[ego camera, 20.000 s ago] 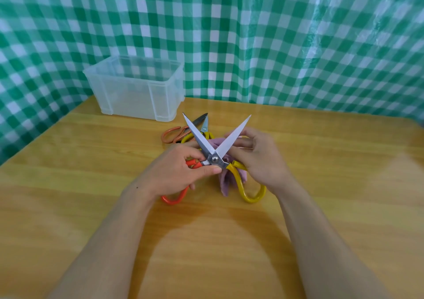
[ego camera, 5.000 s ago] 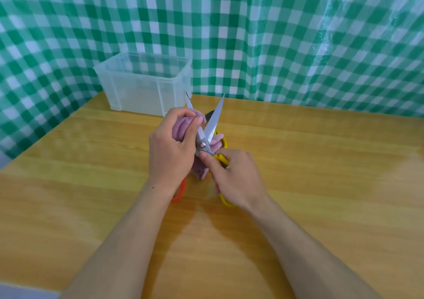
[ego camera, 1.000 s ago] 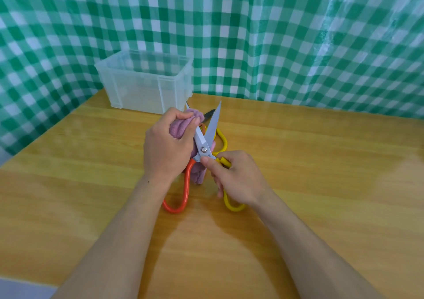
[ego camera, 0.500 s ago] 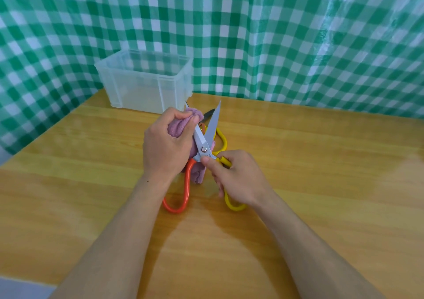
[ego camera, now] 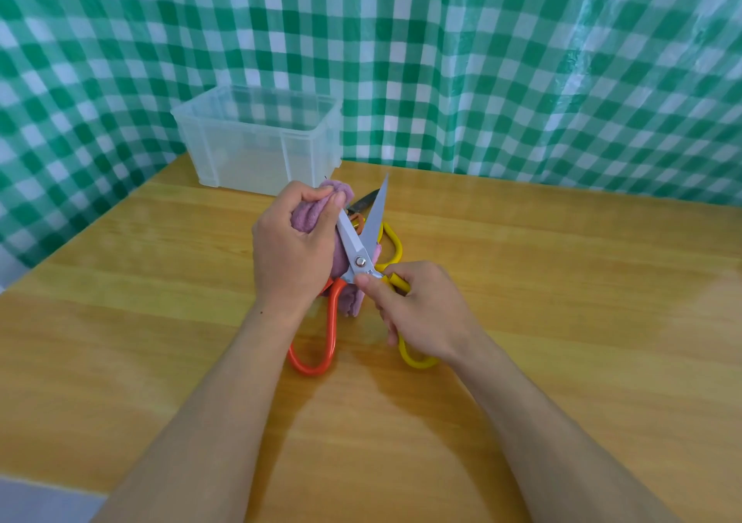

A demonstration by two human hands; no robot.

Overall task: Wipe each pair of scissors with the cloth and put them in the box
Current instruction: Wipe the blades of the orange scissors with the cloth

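The scissors (ego camera: 363,249) with one orange and one yellow handle are in the middle of the frame, blades open. The left hand (ego camera: 291,249) squeezes the purple cloth (ego camera: 307,217) round one blade. The right hand (ego camera: 421,309) pinches the scissors near the pin. More scissors (ego camera: 391,237) lie just behind. The box (ego camera: 257,149), upper left, looks empty, so most work is left.

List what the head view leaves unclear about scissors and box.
Head view:
- held scissors: one blade tip wrapped in cloth gripped by left hand; yellow handle partly under right hand.
- scissors behind: mostly blocked by blades and hands; count unclear.
- box: frosted walls blur its contents.
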